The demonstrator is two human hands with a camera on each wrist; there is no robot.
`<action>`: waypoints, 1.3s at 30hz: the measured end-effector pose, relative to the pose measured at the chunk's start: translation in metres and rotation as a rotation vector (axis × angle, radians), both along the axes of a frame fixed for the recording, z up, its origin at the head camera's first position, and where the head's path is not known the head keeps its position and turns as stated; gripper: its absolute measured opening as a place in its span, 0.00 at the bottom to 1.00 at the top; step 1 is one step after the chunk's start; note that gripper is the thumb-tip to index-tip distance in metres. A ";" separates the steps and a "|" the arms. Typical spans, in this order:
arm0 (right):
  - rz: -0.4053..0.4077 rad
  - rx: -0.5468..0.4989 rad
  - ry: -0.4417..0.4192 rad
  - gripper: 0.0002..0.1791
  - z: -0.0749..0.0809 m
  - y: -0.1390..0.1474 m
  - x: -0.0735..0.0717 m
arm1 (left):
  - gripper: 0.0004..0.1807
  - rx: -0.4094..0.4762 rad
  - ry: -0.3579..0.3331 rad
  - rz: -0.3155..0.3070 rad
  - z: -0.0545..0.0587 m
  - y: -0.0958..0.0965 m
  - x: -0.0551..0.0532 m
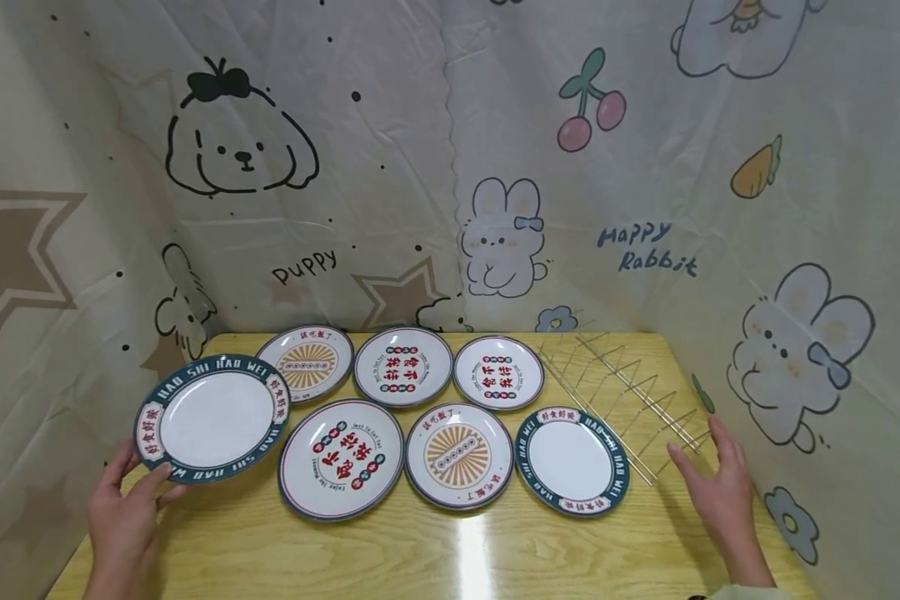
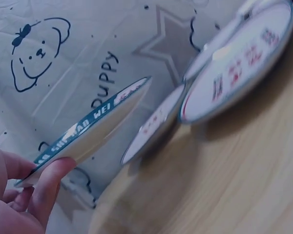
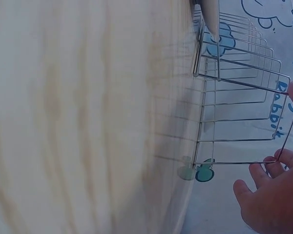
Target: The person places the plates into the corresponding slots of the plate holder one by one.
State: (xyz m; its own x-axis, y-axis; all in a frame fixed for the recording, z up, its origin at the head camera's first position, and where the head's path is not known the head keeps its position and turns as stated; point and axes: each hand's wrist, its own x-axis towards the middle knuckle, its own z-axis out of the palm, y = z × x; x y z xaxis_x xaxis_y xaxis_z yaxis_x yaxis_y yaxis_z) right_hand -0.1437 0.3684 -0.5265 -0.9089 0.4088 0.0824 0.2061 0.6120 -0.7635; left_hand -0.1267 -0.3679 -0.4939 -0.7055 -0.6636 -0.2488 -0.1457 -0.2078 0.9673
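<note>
A round white plate with a lettered green rim (image 1: 222, 475) is pinched at its near-left edge by my left hand (image 1: 126, 508), thumb over the rim. In the left wrist view, this plate (image 2: 95, 129) is tilted and raised, its pale underside showing. At the right, a wire rack (image 1: 607, 375) with a row of thin metal loops stands on the table. My right hand (image 1: 723, 492) is at the rack's near end, thumb and fingers spread apart. In the right wrist view, the right hand's fingertips (image 3: 256, 175) are right at the rack's end wire.
On the wooden table (image 1: 390, 558), several patterned plates lie in two rows, including a sunburst plate (image 1: 461, 496), a red-lettered plate (image 1: 307, 483) and another green-rimmed plate (image 1: 570, 462) beside the rack. A cartoon-printed cloth (image 1: 390, 125) hangs behind and along both sides.
</note>
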 end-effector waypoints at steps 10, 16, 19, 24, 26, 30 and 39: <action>-0.002 -0.004 -0.003 0.51 0.000 0.001 0.001 | 0.32 0.197 0.170 -0.151 0.000 0.034 -0.011; -0.011 -0.005 0.006 0.51 -0.002 0.000 0.001 | 0.34 0.248 0.244 -0.301 0.001 0.059 -0.027; -0.004 0.001 0.015 0.51 -0.003 0.001 0.000 | 0.34 0.229 0.246 -0.348 0.001 0.075 -0.036; -0.005 -0.001 0.016 0.51 -0.002 0.002 0.000 | 0.34 0.182 0.243 -0.435 0.000 0.103 -0.054; -0.008 -0.004 0.009 0.51 -0.001 0.002 0.000 | 0.34 0.165 0.233 -0.460 -0.001 0.114 -0.061; -0.017 -0.002 -0.005 0.51 0.000 0.002 0.000 | 0.34 0.130 0.210 -0.504 -0.001 0.137 -0.076; -0.012 -0.011 -0.004 0.51 0.000 0.002 0.000 | 0.33 0.125 0.300 -0.629 0.005 0.185 -0.105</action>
State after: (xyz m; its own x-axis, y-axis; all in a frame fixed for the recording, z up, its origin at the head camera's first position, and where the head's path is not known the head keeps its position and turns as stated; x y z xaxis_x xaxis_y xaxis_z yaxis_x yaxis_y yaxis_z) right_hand -0.1441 0.3701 -0.5264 -0.9042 0.4206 0.0744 0.2164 0.6013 -0.7691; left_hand -0.2312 -0.1828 -0.4892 -0.9958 -0.0867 -0.0308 -0.0050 -0.2836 0.9589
